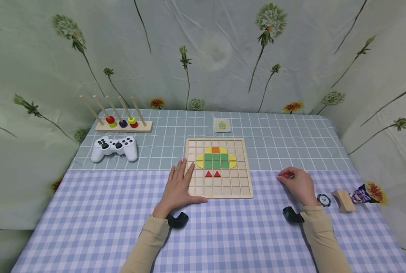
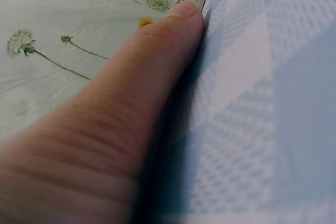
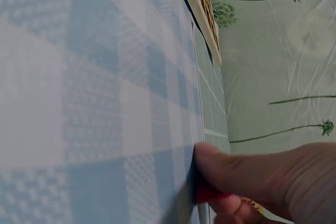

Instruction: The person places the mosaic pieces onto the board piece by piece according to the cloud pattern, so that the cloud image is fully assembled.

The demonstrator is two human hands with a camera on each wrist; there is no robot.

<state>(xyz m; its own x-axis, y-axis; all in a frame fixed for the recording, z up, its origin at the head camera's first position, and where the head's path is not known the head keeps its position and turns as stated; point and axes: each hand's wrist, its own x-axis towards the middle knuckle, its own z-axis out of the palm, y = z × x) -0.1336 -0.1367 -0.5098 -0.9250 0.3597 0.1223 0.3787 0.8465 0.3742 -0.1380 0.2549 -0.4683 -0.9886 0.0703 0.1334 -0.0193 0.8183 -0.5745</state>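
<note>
A square wooden grid board (image 1: 235, 182) lies mid-table. On it, green squares (image 1: 216, 157), yellow pieces (image 1: 200, 161) with rounded corners and an orange square (image 1: 215, 149) form a pattern. Two red triangles (image 1: 217, 174) sit below them. My left hand (image 1: 177, 189) rests spread at the board's left side, its thumb (image 2: 178, 30) reaching to the front edge. Right of the board, my right hand (image 1: 298, 185) pinches a small red piece (image 3: 210, 194) between thumb and fingers, low over the checked cloth; most of the piece is hidden.
A small pattern card (image 1: 222, 125) lies behind the board. At the back left are a peg stand (image 1: 124, 128) with colored beads and a white game controller (image 1: 114, 148). A poker chip (image 1: 324, 200), a wooden block (image 1: 343, 201) and a purple patterned item (image 1: 361, 195) lie beyond my right wrist.
</note>
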